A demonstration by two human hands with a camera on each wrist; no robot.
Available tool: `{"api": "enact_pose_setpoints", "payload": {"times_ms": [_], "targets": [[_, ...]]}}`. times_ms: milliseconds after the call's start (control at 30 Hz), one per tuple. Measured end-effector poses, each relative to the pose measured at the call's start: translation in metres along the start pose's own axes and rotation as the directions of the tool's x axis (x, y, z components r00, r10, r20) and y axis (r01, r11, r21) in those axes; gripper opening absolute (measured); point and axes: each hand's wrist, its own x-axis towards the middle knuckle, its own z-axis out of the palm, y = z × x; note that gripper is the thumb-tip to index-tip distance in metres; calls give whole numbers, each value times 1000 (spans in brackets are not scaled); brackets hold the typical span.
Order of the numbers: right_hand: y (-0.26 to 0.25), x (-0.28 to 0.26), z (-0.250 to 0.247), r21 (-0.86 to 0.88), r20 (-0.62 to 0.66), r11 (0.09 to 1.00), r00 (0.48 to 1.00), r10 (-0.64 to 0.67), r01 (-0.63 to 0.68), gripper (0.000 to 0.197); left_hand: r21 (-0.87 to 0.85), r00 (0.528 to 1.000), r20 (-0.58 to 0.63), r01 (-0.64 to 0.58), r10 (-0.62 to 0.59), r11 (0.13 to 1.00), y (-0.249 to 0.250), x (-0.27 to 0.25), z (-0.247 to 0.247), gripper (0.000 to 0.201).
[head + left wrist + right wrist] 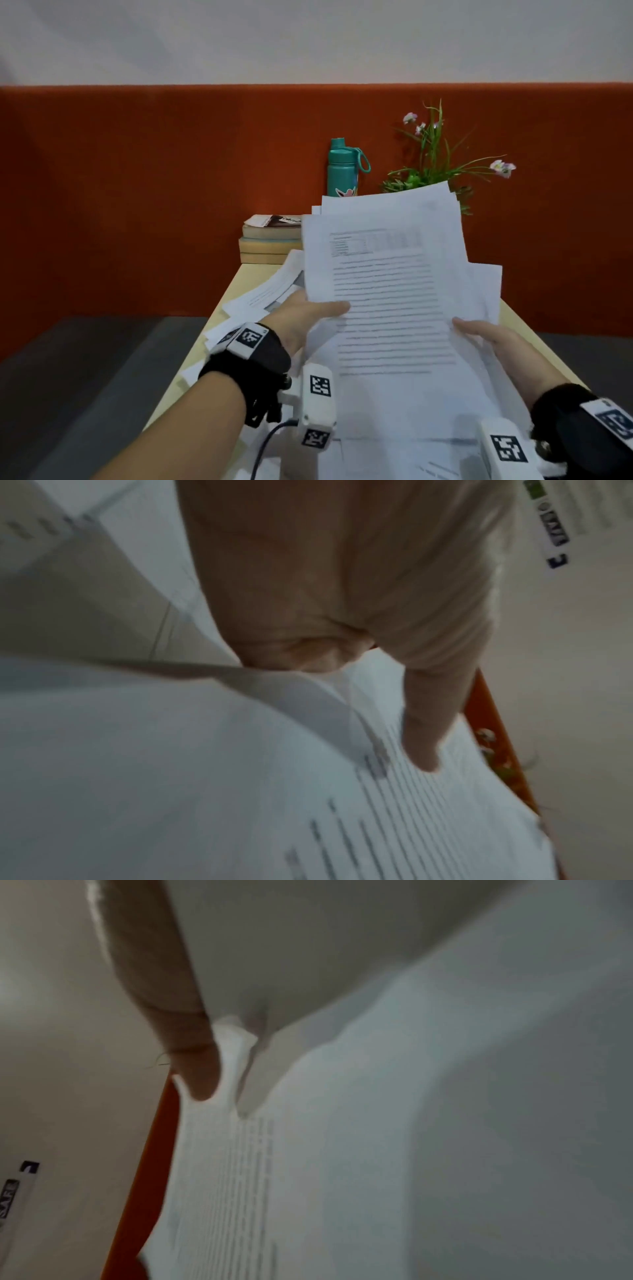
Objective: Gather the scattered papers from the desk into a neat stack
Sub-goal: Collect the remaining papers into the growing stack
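Note:
A loose bundle of printed white papers (387,291) is held up, tilted, above the pale wooden desk (236,287). My left hand (310,313) grips its left edge, thumb lying across the top sheet. My right hand (486,337) grips the right edge, thumb on top. In the left wrist view the thumb (424,739) presses on the printed sheet (428,818). In the right wrist view a finger (195,1066) lies against the edge of the papers (308,1177). More loose sheets (260,294) lie scattered on the desk at the left, under the bundle.
A teal water bottle (342,168), a potted plant with pink flowers (435,161) and a short stack of books (270,240) stand at the desk's far end against an orange partition (137,188). Grey floor (85,394) lies left of the desk.

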Motion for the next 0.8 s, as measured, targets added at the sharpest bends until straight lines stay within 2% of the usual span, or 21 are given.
{"api": "enact_pose_setpoints", "payload": {"times_ms": [67,133,167,200,233,267,300,333,367,400,433,467,533,567,600,633,700,767,800], "targets": [[-9,-1,1,-69,39,996,998,-48,51,32,73,999,14,-37,36,997,3,-1,8,41],[-17,-2,1,-178,1,979,995,-97,95,30,237,997,-39,-59,70,970,12,-3,13,39],[-21,-3,0,-205,-14,974,995,-100,96,32,382,990,-122,-21,72,924,15,-3,11,44],[-21,-4,-4,-206,-22,974,995,-101,94,35,533,964,-254,70,81,843,18,-3,4,55],[-21,-5,-5,-196,-28,976,994,-106,99,38,675,916,-391,223,85,703,21,-4,-8,67],[-20,-6,-8,-180,-43,978,993,-112,102,40,775,870,-489,400,63,490,22,-6,-29,73],[-17,-7,-10,-173,-58,980,992,-112,101,41,811,833,-553,530,27,249,20,-11,-49,71],[-14,-7,-11,-161,-71,983,992,-101,89,41,818,820,-572,569,2,85,14,-14,-68,59],[-10,-8,-11,-142,-69,987,994,-82,72,38,838,837,-546,546,-35,3,7,-15,-85,51],[-7,-9,-11,-121,-64,991,996,-62,54,35,848,848,-526,529,-65,36,1,-16,-94,46],[-5,-9,-11,-110,-65,993,997,-50,42,31,830,842,-531,539,-94,140,-6,-17,-97,46],[-3,-9,-11,-111,-68,993,997,-38,31,29,759,802,-577,596,-153,261,-11,-18,-97,53],[-2,-9,-9,-121,-67,993,997,-23,15,28,613,736,-651,653,-183,444,-14,-17,-103,77],[-2,-9,-8,-118,-68,993,998,-16,8,28,532,699,-700,648,-148,545,-16,-16,-106,93],[-2,-8,-8,-110,-77,994,997,-9,1,28,468,648,-755,639,-98,611,-16,-14,-108,102],[-3,-8,-8,-99,-82,995,997,-1,-8,28,446,599,-801,599,-3,665,-16,-15,-109,98],[-3,-6,-6,-93,-99,995,995,12,-21,29,443,529,-833,459,164,770,-11,-14,-113,66],[-2,-5,-5,-83,-107,996,994,12,-21,32,362,522,-841,348,142,865,-2,-6,-113,55],[-3,-4,-5,-81,-111,997,994,9,-18,32,292,545,-835,312,81,904,4,-3,-111,55]]}}
